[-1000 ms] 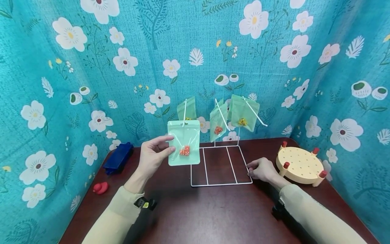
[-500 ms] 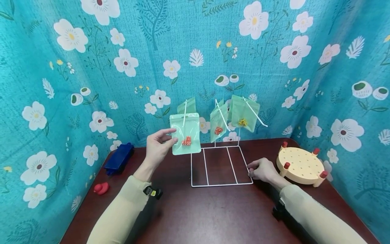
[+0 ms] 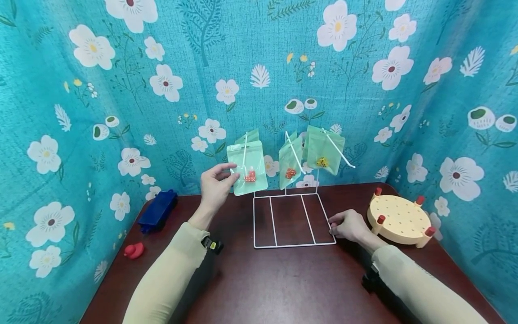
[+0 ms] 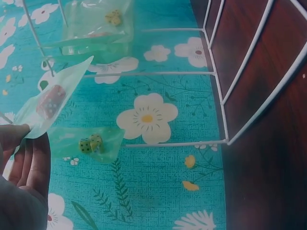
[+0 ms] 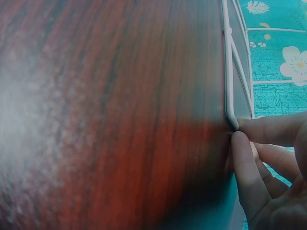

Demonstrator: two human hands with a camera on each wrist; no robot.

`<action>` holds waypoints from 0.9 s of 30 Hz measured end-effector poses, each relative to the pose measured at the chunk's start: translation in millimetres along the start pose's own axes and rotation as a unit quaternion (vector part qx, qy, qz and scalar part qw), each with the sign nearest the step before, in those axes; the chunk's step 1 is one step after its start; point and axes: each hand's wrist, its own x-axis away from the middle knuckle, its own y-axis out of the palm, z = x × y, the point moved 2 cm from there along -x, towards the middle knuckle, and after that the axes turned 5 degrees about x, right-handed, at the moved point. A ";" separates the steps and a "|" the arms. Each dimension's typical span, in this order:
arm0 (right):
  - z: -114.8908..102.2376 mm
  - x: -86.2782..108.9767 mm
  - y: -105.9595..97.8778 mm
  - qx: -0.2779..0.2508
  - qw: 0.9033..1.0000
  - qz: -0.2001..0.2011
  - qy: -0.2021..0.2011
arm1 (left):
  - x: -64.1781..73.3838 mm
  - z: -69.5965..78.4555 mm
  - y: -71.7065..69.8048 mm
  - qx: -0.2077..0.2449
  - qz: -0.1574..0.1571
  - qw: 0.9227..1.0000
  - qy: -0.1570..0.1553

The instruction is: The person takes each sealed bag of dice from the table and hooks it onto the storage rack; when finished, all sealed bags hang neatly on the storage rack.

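My left hand point(image 3: 216, 186) pinches the left edge of a pale green zip pouch point(image 3: 238, 157) with orange dice in it. The white left prong point(image 3: 244, 153) of a wire rack point(image 3: 295, 245) shows in front of this pouch, running up past its top. Behind it hangs another green pouch point(image 3: 253, 135); in the left wrist view yellow dice point(image 4: 91, 143) show inside that one. A pouch with orange dice point(image 3: 290, 173) hangs from the middle prong, and one with yellow dice point(image 3: 322, 162) from the right. My right hand point(image 3: 349, 226) pinches the rack's base wire point(image 5: 229, 96) at its front right corner.
On the dark wooden table point(image 3: 283, 283), a blue block-like object point(image 3: 158, 211) and a red rubber duck point(image 3: 134, 250) lie at the left. A cream round piece with red-tipped legs point(image 3: 398, 219) stands right of my right hand. A floral curtain point(image 3: 259, 54) hangs behind the table.
My left hand has moved the pouch up, slightly right and farther back along the left prong; the pouch now tilts a little. My right hand stays on the rack's base.
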 end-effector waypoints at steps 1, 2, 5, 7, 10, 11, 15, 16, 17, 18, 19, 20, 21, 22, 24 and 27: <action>-0.1 0.1 0.3 0.001 1.000 -0.001 0.000 | -0.8 -0.4 0.2 -0.002 0.004 1.000 0.000; 0.0 0.0 0.6 0.002 1.000 -0.001 0.001 | -1.4 -0.9 0.4 -0.004 0.008 1.000 0.000; -0.6 -0.1 1.6 -0.002 1.000 -0.001 0.002 | -3.5 -3.9 0.7 -0.006 0.017 1.000 -0.003; -0.6 -0.6 2.4 -0.006 1.000 -0.002 0.001 | -4.2 -4.6 1.2 -0.006 0.020 1.000 -0.004; -0.9 -1.1 2.9 -0.009 1.000 -0.002 0.003 | -5.9 -6.5 2.6 -0.006 0.025 1.000 -0.004; -1.0 -1.1 2.9 -0.009 1.000 -0.002 0.004 | -6.6 -7.0 3.2 -0.005 0.027 1.000 -0.003; -1.6 -0.8 1.7 0.002 1.000 0.000 -0.003 | -10.2 -8.7 6.0 -0.012 0.033 0.999 -0.003; -1.9 -0.5 1.4 0.005 1.000 0.001 -0.007 | -11.1 -9.0 6.6 -0.015 0.034 0.999 -0.002; -2.1 -0.4 1.3 0.004 1.000 0.001 -0.009 | -11.8 -9.1 7.2 -0.018 0.035 0.999 -0.001; -2.8 -0.7 1.4 0.005 1.000 0.001 -0.014 | -12.3 -9.2 7.0 -0.024 0.038 0.999 -0.001; -3.5 -1.0 1.8 0.005 1.000 0.000 -0.016 | -12.5 -9.2 6.8 -0.028 0.040 0.999 0.000; -3.5 -0.9 1.9 0.006 1.000 0.000 -0.019 | -12.7 -9.2 7.2 -0.031 0.041 0.999 0.001; -3.7 -0.8 2.0 0.006 1.000 0.000 -0.020 | -12.9 -9.2 7.6 -0.031 0.040 0.999 0.002; -3.5 -1.0 2.1 0.007 1.000 0.001 -0.021 | -12.9 -9.1 7.9 -0.033 0.041 0.999 0.002; -3.1 -1.5 2.2 0.010 1.000 0.001 -0.023 | -12.8 -9.2 8.2 -0.032 0.042 0.999 0.000; -2.9 -2.2 2.3 0.014 1.000 0.003 -0.023 | -12.4 -8.5 7.8 -0.024 0.034 0.999 -0.002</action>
